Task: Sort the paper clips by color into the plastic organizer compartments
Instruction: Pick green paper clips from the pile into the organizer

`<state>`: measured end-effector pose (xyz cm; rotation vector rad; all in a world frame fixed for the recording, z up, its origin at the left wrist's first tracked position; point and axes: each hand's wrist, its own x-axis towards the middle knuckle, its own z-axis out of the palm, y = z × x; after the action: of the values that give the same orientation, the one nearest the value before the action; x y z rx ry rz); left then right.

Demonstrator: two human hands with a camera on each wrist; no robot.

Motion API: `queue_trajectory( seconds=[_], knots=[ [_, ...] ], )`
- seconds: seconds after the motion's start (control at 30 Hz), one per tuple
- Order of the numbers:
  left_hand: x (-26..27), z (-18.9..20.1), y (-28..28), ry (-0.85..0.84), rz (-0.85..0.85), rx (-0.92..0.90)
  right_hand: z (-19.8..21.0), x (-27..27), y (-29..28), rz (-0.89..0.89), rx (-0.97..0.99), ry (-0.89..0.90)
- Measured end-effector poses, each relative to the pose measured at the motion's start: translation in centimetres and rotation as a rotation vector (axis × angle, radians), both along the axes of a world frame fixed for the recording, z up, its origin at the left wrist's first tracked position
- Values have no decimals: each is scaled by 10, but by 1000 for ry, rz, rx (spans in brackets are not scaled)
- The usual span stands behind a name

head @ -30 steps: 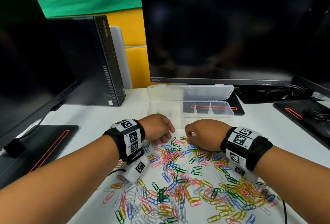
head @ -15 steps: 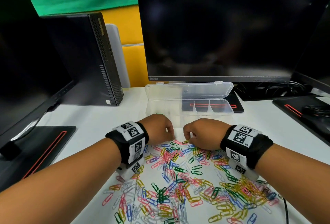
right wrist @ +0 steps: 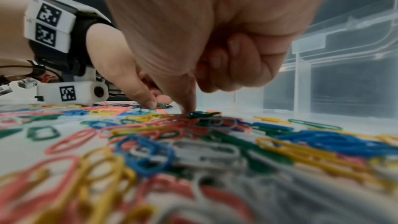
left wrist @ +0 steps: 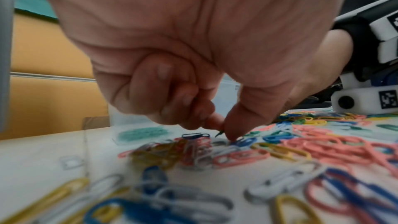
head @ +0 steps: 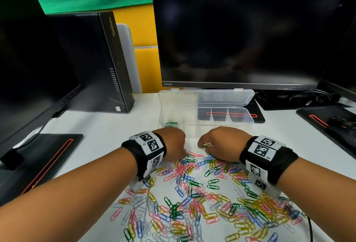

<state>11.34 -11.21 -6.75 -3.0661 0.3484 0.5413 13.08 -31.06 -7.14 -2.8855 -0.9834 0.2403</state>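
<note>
White desk (head: 107, 126) below a ThinkVision-badged monitor (head: 240, 29); left hand (head: 169, 141) pinching a green clip (left wrist: 220, 133), right hand (head: 221, 141) clutching yellow clips (head: 207, 144).

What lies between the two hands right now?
In the head view, a narrow strip of bare white desk separates the left hand and right hand; the clip pile starts at its near end.

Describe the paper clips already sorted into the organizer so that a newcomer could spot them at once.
Find the big central monitor; below it lies the clear plastic organizer, lid open. In its leftmost compartment sits a small bunch of green clips, the only clips inside the box.
</note>
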Motion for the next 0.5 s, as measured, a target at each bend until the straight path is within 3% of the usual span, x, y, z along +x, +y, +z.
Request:
queue_trajectory(
  seconds=[0.1, 0.2, 0.27, 0.4, 0.5],
  knots=[
    [-3, 8, 6, 24, 8, -111, -1, 1, 2, -23, -5, 13],
    [-1, 28, 16, 29, 120, -484, -2, 2, 1, -55, -7, 3],
    [5, 41, 22, -78, 215, -655, -1, 2, 1, -72, -12, -10],
    [26, 50, 35, -349, 328, -592, -2, 1, 1, -66, -35, -8],
    [38, 43, 41, -277, 381, -513, -3, 3, 0, -51, -62, 8]
  ],
)
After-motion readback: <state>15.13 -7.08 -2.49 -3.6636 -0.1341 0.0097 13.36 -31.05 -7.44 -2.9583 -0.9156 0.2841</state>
